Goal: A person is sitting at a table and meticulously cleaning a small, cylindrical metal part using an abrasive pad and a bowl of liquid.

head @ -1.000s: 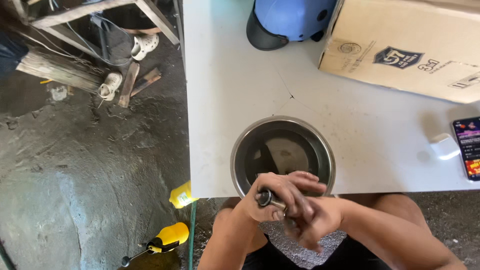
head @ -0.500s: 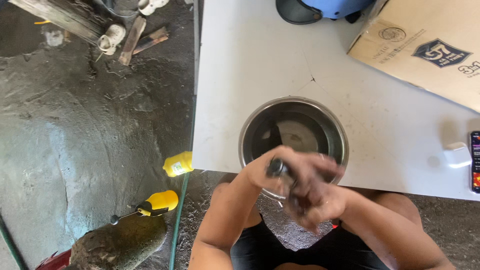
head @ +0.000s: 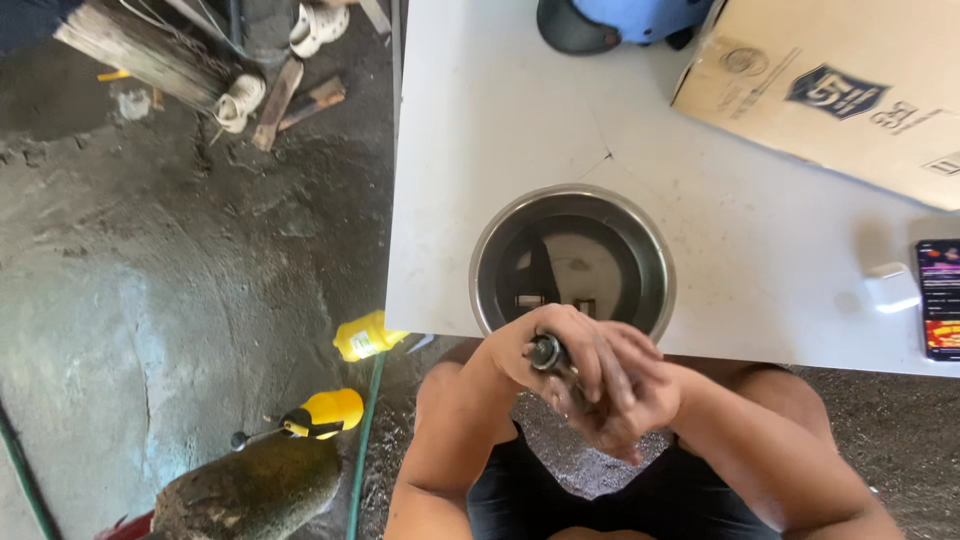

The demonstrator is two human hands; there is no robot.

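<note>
My left hand [head: 545, 350] grips a small dark metal part [head: 546, 352] with a round end, just below the near edge of a white table [head: 480, 150]. My right hand [head: 625, 395] is wrapped around the same part from the right, its fingers dirty and overlapping the left hand. Both hands sit over my lap, right in front of a round steel bowl [head: 655, 255] standing on the table edge. A few small metal pieces lie on the bowl's bottom. Most of the held part is hidden by my fingers.
A cardboard box [head: 830, 90] and a blue helmet [head: 620, 20] stand at the table's far side. A phone [head: 940, 298] and a small white case [head: 890, 288] lie at the right. Yellow bottles [head: 365, 335] [head: 325, 410], a rock [head: 250, 490] and wood scraps [head: 290, 100] lie on the concrete floor at the left.
The view has shifted, so the table and bowl sit a little further right. Both hands stay clasped on the part, turning slightly around it.
</note>
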